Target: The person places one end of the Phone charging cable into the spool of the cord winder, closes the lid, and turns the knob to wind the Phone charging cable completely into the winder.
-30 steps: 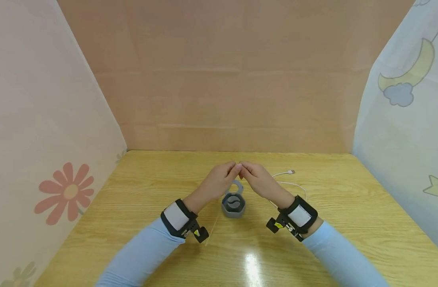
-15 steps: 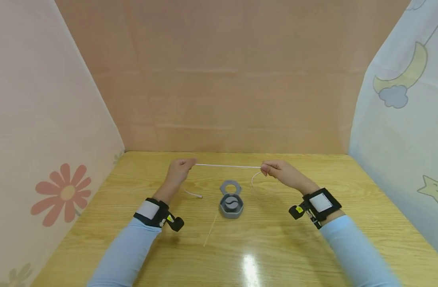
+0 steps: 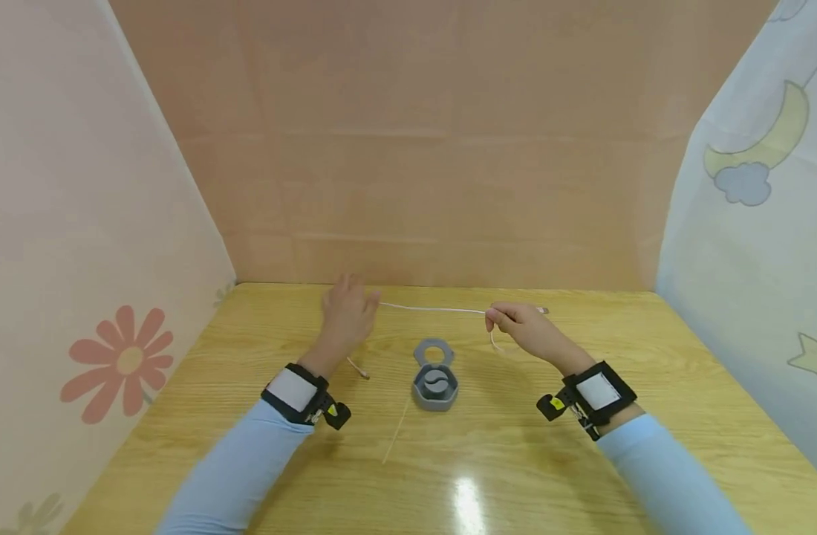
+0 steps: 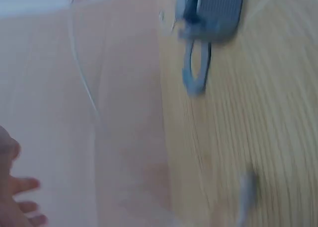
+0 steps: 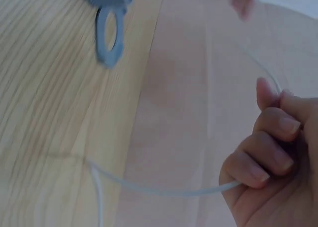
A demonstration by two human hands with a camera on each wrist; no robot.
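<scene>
Head view takes in the light wooden tabletop (image 3: 582,475), bare between three fabric-covered walls, with both light-blue sleeves reaching in. The person's left hand (image 3: 347,318) is raised above the far left part of the table with its fingers spread and straight, gripping nothing; the thin white charging cable (image 3: 428,308) passes just beside its fingertips, and whether it touches them cannot be made out. The right hand (image 3: 518,327) has its fingers curled round the same cable, pinching it between thumb and forefinger; the right wrist view shows the cable (image 5: 164,189) leaving those curled fingers (image 5: 263,162) and bending down to the wood.

From the right fingers the cable runs nearly straight across to the left hand, a short loop hangs just below the right fingers, and a small plug end shows just beyond them. Another plug end lies on the table below the left hand, near the wrist strap.

Between the two hands and nearer the person stands the small grey hexagonal plastic box (image 3: 434,386) with its ring-shaped lid (image 3: 433,351) flipped open on the far side. Both wrist views are blurred: the box (image 4: 213,11) is cut off at the top edge, and only the left fingertips (image 4: 20,207) enter the corner.
</scene>
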